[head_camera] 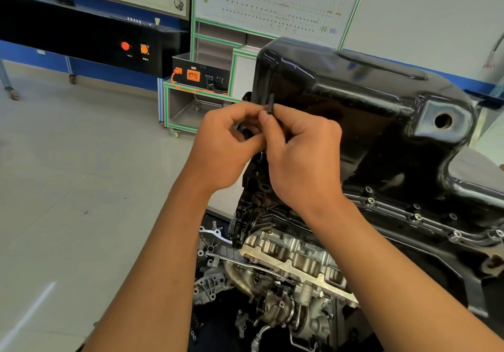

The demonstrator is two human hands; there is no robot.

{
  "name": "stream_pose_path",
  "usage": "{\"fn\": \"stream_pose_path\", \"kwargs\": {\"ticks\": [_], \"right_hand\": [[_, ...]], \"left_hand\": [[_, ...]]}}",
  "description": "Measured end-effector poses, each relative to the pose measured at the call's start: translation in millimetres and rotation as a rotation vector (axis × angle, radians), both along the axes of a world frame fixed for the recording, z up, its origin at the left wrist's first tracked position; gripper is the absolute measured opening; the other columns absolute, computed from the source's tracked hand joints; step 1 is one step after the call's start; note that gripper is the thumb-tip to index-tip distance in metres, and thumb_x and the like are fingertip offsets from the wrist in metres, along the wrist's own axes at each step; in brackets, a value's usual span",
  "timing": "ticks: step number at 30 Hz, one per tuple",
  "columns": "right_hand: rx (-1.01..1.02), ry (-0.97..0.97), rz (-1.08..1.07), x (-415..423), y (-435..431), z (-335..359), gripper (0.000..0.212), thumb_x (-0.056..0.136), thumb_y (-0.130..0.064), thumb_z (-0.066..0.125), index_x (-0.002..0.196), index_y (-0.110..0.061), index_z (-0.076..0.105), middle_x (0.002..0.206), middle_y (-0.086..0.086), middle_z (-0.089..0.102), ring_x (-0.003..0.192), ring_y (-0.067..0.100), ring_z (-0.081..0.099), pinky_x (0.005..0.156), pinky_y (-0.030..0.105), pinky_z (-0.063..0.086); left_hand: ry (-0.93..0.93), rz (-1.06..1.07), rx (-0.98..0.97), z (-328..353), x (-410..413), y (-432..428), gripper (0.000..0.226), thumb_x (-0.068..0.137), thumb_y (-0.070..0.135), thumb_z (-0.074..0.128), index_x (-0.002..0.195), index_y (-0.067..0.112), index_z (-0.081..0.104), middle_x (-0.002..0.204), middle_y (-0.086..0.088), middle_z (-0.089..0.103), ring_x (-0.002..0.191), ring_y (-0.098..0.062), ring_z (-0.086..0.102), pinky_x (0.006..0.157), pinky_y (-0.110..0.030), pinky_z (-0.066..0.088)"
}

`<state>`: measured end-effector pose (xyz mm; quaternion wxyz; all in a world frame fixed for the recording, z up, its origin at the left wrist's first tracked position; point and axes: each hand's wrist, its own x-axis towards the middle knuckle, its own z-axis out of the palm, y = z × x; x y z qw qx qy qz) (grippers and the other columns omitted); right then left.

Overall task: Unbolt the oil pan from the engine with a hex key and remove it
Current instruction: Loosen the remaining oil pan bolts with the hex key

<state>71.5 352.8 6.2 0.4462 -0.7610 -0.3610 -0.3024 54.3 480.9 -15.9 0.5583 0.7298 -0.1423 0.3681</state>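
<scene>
Dominating the right half is the oil pan (354,111), a glossy black pressed-steel tub with rounded corners, a stepped shallow end and a round drain hole (443,121) set in a flat boss. It sits upside-down on top of the engine (294,267), its flange (414,215) lying along the block with bolt heads showing in a row. Below, the engine is rough cast metal, dull silver and tan, ribbed and greasy, with thin steel pipes curling across it. Pale, smooth floor (81,188) tiles stretch away to the left.

Both hands meet at the pan's near left corner. Curled partly shut, the left hand (226,144) has thumb and forefinger pinched toward the right one. Fingertips of the right hand (300,155) are clamped on a small, dark, slim hex key (270,104), whose short end pokes up just above them against the pan's wall. Whether the left fingers also grip the key I cannot tell.
</scene>
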Motion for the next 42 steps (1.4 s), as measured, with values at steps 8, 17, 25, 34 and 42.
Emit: {"fn": "stream_pose_path", "kwargs": {"ticks": [8, 17, 25, 34, 42], "right_hand": [[-0.027, -0.026, -0.03, 0.9, -0.8, 0.9, 0.03, 0.098, -0.027, 0.062, 0.073, -0.011, 0.063, 0.048, -0.006, 0.05, 0.047, 0.02, 0.046, 0.046, 0.036, 0.04], [0.13, -0.069, 0.021, 0.9, 3.0, -3.9, 0.027, 0.095, -0.016, 0.068, 0.071, -0.005, 0.072, 0.05, -0.003, 0.055, 0.048, 0.015, 0.05, 0.045, 0.026, 0.04], [-0.139, 0.051, -0.024, 0.1, -2.3, 3.3, 0.023, 0.104, -0.026, 0.05, 0.101, -0.017, 0.071, 0.063, -0.003, 0.061, 0.057, 0.025, 0.056, 0.054, 0.046, 0.05], [0.015, -0.014, 0.021, -1.4, -4.4, 1.9, 0.025, 0.095, -0.025, 0.067, 0.076, -0.011, 0.072, 0.048, -0.007, 0.05, 0.048, 0.016, 0.046, 0.046, 0.036, 0.041], [-0.109, 0.103, -0.004, 0.6, -3.6, 2.3, 0.027, 0.103, -0.028, 0.052, 0.086, -0.013, 0.067, 0.067, 0.002, 0.064, 0.063, 0.026, 0.061, 0.059, 0.046, 0.051]], "left_hand": [[-0.01, 0.063, 0.017, -0.1, -2.0, 3.0, 0.021, 0.088, 0.002, 0.071, 0.099, 0.02, 0.072, 0.092, -0.007, 0.074, 0.084, -0.028, 0.069, 0.073, -0.048, 0.054], [-0.035, 0.093, 0.013, -2.4, -4.0, 2.0, 0.009, 0.083, 0.003, 0.075, 0.093, 0.002, 0.073, 0.083, -0.006, 0.072, 0.073, -0.037, 0.064, 0.065, -0.046, 0.054], [0.02, -0.006, 0.085, -2.8, -6.0, 4.7, 0.024, 0.091, 0.006, 0.068, 0.111, 0.019, 0.069, 0.091, 0.007, 0.075, 0.085, -0.02, 0.069, 0.07, -0.036, 0.054], [-0.004, 0.217, 0.053, -6.2, 1.1, -2.4, 0.006, 0.083, 0.008, 0.076, 0.084, 0.007, 0.071, 0.079, -0.009, 0.065, 0.068, -0.011, 0.053, 0.059, -0.029, 0.047], [0.016, 0.106, 0.167, -7.5, -3.0, 2.1, 0.014, 0.092, 0.008, 0.064, 0.096, 0.011, 0.078, 0.082, -0.002, 0.071, 0.078, -0.012, 0.062, 0.069, -0.025, 0.051]]}}
